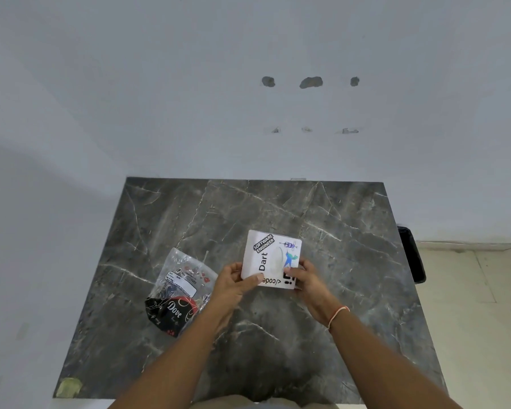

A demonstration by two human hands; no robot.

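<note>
A white sticker sheet (267, 255) printed with "Dart", "Software Engineer" and a blue bird is held above the dark marble table (337, 231). My left hand (233, 283) pinches its near left corner, thumb on top. My right hand (306, 280) pinches its near right corner over a black printed mark. Both hands meet near the table's middle. A thin orange band circles my right wrist.
A crumpled clear plastic bag (179, 290) with a black and red "Dove" print lies on the table left of my hands. A black object (412, 255) stands on the floor past the table's right edge. The white wall runs behind the table.
</note>
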